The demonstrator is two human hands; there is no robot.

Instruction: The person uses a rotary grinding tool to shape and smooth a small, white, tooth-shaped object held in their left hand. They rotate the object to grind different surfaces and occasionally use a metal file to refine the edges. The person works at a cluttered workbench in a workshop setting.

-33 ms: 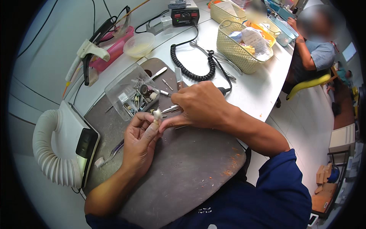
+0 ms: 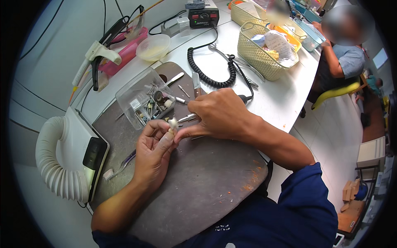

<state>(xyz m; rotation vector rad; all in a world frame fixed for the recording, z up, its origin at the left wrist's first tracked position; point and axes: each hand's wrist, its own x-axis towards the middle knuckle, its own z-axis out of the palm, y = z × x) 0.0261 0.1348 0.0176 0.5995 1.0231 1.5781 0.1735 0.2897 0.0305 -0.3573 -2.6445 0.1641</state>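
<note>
My left hand [image 2: 155,151] pinches a small cream-coloured tooth-like piece [image 2: 170,131] between thumb and fingertips. My right hand [image 2: 223,113] is wrapped round a metal rotary handpiece [image 2: 188,118], its thumb reaching down close to the left fingertips. On the handpiece's end, a whitish tip [image 2: 173,122] looks blurred and sits against or just above the piece; I cannot tell which. Just beyond the hands, a clear plastic box [image 2: 134,99] contains several burs and polishing bits. A toothbrush [image 2: 124,164] lies left of my left forearm.
Beneath my hands is a grey board [image 2: 198,182] with orange specks. A white unit with a ribbed hose [image 2: 58,165] stands left. Behind are a control box [image 2: 203,17], a coiled black cord [image 2: 206,78], a knife [image 2: 196,82] and a woven basket [image 2: 258,58]. Another person [image 2: 343,58] sits far right.
The bench and its things sit slightly further right in the picture, as if the view turned a little. Both hands keep their grips, and the whitish tip has shifted slightly right.
</note>
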